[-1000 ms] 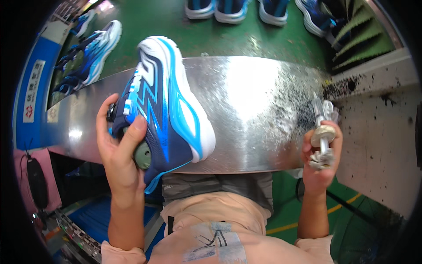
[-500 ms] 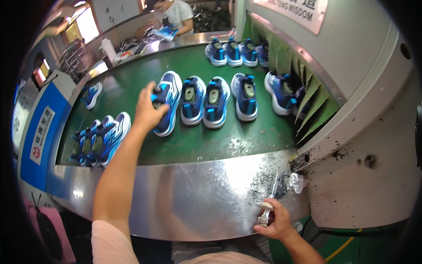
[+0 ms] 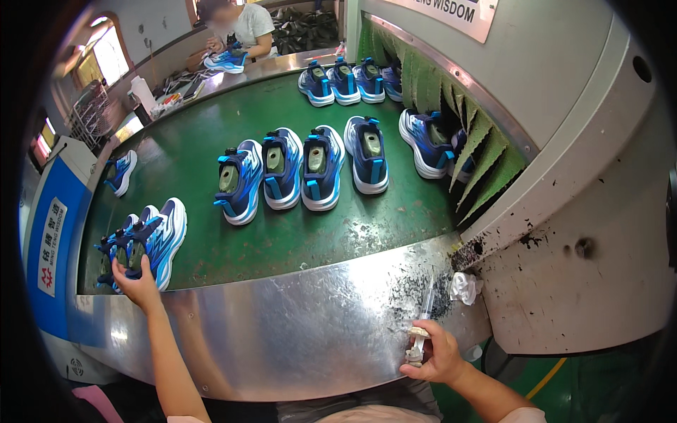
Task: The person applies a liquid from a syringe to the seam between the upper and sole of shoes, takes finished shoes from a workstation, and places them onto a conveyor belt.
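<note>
At the front left, my left hand [image 3: 137, 282] has its thumb and fingers around the heel of a blue-and-white sneaker [image 3: 168, 236], the rightmost of a tight group standing side by side. Part of the heel is hidden by the hand. My right hand [image 3: 443, 356] is closed on a clear syringe [image 3: 427, 304] over the metal front ledge. Off-white wrapping covers the syringe's finger flange and plunger end, and its barrel points away from me. Mid-belt stands a row of similar sneakers, the leftmost one [image 3: 243, 185] slightly turned, with green inserts inside.
The green belt [image 3: 282, 250] runs beneath a strip curtain [image 3: 486, 151] on the right, where more sneakers [image 3: 427, 144] stand. Crumpled white paper [image 3: 464, 287] lies on the metal ledge [image 3: 282, 338]. Across the belt, a person [image 3: 250, 32] handles another sneaker. A lone sneaker [image 3: 122, 173] stands far left.
My left hand has let go of the leftmost sneaker in the middle row and moved left and nearer, onto the front-left group. My right hand still holds the syringe. The view has shifted slightly.
</note>
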{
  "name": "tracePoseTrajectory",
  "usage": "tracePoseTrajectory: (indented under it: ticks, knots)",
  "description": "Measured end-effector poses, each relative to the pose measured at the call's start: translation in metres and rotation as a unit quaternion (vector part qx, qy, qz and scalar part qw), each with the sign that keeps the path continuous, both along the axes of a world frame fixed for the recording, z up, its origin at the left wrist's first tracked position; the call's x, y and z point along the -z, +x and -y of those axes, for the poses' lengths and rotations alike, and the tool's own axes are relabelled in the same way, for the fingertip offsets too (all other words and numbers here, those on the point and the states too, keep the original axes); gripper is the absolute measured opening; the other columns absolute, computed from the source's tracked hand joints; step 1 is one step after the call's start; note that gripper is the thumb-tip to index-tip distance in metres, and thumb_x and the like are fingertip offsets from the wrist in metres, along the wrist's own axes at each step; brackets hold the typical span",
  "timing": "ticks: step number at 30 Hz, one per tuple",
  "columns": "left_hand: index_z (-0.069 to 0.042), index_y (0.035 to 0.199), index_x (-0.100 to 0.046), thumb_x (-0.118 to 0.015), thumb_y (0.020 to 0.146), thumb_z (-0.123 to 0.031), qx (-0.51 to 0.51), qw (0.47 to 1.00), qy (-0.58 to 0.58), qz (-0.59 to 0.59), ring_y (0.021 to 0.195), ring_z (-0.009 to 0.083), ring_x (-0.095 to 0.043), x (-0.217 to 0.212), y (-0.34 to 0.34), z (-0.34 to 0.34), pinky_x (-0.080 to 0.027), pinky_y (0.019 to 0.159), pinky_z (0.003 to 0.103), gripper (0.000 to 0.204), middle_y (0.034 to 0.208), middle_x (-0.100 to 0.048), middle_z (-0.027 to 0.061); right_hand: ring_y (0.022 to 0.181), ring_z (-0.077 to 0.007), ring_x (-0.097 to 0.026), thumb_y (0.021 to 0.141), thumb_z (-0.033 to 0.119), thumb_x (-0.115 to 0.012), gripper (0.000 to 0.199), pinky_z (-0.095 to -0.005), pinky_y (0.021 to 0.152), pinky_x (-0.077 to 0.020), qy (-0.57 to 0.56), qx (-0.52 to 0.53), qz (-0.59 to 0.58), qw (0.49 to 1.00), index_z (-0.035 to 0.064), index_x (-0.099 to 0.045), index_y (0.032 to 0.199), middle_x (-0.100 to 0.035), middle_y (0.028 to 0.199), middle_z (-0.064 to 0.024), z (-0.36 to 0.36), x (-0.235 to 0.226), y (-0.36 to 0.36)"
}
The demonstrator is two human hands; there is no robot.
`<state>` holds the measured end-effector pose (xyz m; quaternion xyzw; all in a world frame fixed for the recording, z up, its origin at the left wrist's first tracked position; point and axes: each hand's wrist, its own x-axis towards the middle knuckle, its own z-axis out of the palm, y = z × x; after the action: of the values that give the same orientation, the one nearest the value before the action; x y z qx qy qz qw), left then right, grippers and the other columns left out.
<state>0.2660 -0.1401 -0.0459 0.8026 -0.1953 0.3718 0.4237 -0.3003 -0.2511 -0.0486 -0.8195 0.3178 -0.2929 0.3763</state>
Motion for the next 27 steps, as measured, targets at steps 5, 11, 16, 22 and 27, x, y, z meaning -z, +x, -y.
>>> tracePoseTrajectory:
  ticks: [5, 11, 16, 22, 27]
  knots:
    - [-0.001, 0.121, -0.053, -0.077, 0.073, -0.011, 0.288, 0.890, -0.210, -0.284, 0.097, 0.0164, -0.055, 0.025, 0.051, -0.020, -0.042, 0.089, 0.029, 0.055, 0.113, -0.057, 0.0078, 0.057, -0.0145, -0.051, 0.067, 0.038, -0.080, 0.075, -0.0263, 0.052, -0.0426, -0.014, 0.010, 0.015, 1.000, 0.0040, -0.044, 0.124, -0.053, 0.073, -0.0049, 0.000, -0.002, 0.012]
    - [0.003, 0.107, -0.062, -0.081, 0.066, -0.014, 0.214, 0.928, -0.057, -0.299, 0.088, 0.0152, -0.057, -0.036, 0.050, 0.016, -0.045, 0.081, 0.028, 0.048, 0.099, -0.063, 0.0074, 0.056, -0.0169, -0.051, 0.069, 0.034, -0.077, 0.070, -0.0294, 0.053, -0.0433, 0.000, 0.042, 0.053, 0.998, 0.0073, -0.044, 0.125, -0.055, 0.074, -0.0075, 0.008, -0.010, 0.005]
    - [0.005, 0.110, -0.060, -0.078, 0.067, -0.018, 0.358, 0.858, -0.102, -0.353, 0.090, 0.0229, -0.060, -0.015, -0.019, -0.049, -0.047, 0.083, 0.032, 0.052, 0.101, -0.064, 0.0134, 0.069, -0.0235, -0.058, 0.079, 0.045, -0.066, 0.074, -0.0341, 0.065, -0.0471, 0.058, 0.009, 0.004, 0.998, 0.0121, -0.031, 0.136, -0.059, 0.088, -0.0133, 0.006, -0.008, 0.015]
    - [0.007, 0.103, -0.058, -0.076, 0.072, -0.005, 0.219, 0.898, -0.206, -0.321, 0.092, 0.0249, -0.057, -0.059, -0.222, -0.079, -0.049, 0.082, 0.036, 0.037, 0.104, -0.060, 0.0192, 0.058, -0.0084, -0.038, 0.088, 0.052, -0.054, 0.065, -0.0238, 0.053, -0.0325, 0.195, 0.016, 0.205, 0.959, 0.0089, -0.033, 0.132, -0.047, 0.077, 0.0018, -0.020, -0.020, 0.000]
    - [0.001, 0.119, -0.048, -0.076, 0.074, -0.007, 0.378, 0.873, -0.076, -0.300, 0.097, 0.0260, -0.055, -0.033, -0.293, -0.105, -0.047, 0.084, 0.038, 0.054, 0.110, -0.055, 0.0169, 0.055, -0.0013, -0.030, 0.089, 0.057, -0.049, 0.051, -0.0151, 0.045, -0.0226, 0.443, 0.016, 0.360, 0.821, 0.0114, -0.043, 0.110, -0.046, 0.081, 0.0014, -0.011, -0.057, -0.012]
